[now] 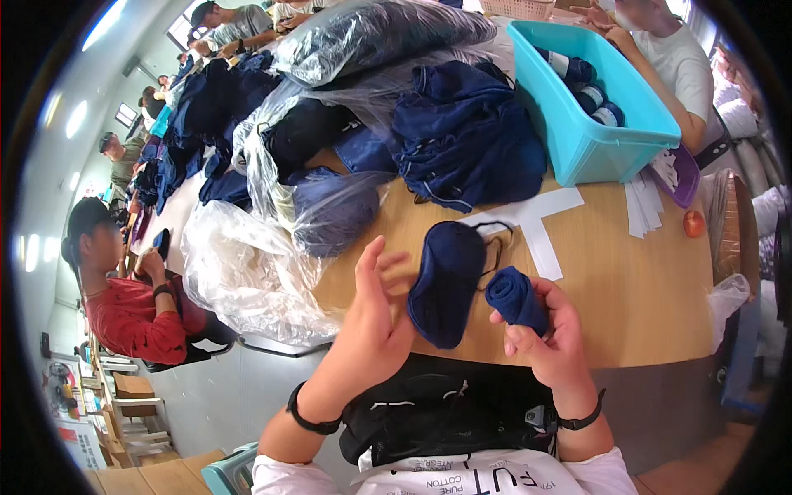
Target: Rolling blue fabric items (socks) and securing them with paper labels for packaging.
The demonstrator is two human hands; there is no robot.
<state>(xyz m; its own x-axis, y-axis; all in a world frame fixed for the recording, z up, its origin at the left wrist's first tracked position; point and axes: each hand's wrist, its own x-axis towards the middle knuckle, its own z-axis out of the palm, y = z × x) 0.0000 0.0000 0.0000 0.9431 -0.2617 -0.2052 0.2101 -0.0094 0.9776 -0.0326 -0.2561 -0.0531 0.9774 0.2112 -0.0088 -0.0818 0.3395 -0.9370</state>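
Observation:
My left hand (378, 301) is open, its fingers spread and slightly blurred, at the left side of a navy eye mask (446, 285). A thin dark elastic strap loops off the mask's right side. I cannot tell whether the hand touches the mask or whether the mask rests on the table. My right hand (551, 334) is closed round a tight roll of navy cloth (513, 297), with the spiral end facing up and left. Both hands are over the near edge of the wooden table (652, 289).
A turquoise bin (610, 148) holds several navy rolls with paper bands. Left of it lie a navy cloth heap (462, 132) and clear plastic bags (247, 264). White paper strips (540, 239) lie ahead, a round red object (694, 223) far right. A person in red (136, 318) sits left.

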